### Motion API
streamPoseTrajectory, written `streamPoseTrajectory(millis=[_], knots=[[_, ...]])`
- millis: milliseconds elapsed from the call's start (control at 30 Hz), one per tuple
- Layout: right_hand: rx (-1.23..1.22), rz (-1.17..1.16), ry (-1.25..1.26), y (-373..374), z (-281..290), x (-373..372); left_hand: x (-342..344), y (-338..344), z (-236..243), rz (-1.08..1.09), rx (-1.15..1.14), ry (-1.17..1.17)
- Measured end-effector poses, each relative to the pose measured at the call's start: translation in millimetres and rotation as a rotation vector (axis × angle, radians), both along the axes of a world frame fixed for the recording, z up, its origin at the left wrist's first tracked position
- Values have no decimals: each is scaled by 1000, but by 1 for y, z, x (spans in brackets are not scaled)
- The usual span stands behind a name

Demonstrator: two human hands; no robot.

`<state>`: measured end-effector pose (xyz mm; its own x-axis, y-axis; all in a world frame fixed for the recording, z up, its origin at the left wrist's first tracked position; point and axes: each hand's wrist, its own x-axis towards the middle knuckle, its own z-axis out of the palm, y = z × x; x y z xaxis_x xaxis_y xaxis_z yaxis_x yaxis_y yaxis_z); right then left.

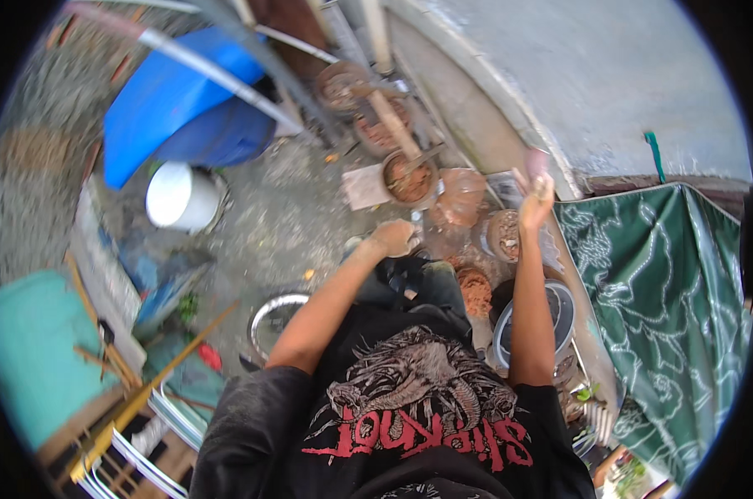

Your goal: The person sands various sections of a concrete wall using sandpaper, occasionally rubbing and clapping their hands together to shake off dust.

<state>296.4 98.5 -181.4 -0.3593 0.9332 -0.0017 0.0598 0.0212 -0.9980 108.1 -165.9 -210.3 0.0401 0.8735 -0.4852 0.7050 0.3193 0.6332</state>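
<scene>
My left hand is in front of my knees, its fingers curled in and partly smeared by motion. Whatever it may hold is hidden. Raised beside the wall on the right, my right hand has a small mauve thing at its fingers; blur hides its kind. Below that hand stands a pot of brown, crumbly material. Just beyond my left hand is a round pot of reddish soil, with a wooden-handled tool lying across it. A crumpled clear plastic bag lies between the hands.
More soil-filled pots line the wall. A white bucket and blue tarp stand at the far left. A round basin is by my left elbow, a grey-rimmed tub by my right forearm. Green patterned cloth hangs at right.
</scene>
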Motion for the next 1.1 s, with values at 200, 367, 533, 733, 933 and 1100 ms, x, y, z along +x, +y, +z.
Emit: streamPoseTrajectory(millis=[200,367,533,733,933,1100], knots=[[163,-20,-541,-137,44,-72,-9,-39,86,88,122,190],[-567,331,242,-234,65,-111,-31,-50,187,-9,-222,52],[-920,-140,414,-217,108,-164,-85,-148,213,717,804,-20],[-1095,421,571,-374,98,-284,-140,-162,184,1007,1083,294],[-1004,284,446,-406,114,-329,-210,-238,209,1025,950,-439],[-894,205,298,-434,129,-379,-248,-262,165,1351,941,-167]])
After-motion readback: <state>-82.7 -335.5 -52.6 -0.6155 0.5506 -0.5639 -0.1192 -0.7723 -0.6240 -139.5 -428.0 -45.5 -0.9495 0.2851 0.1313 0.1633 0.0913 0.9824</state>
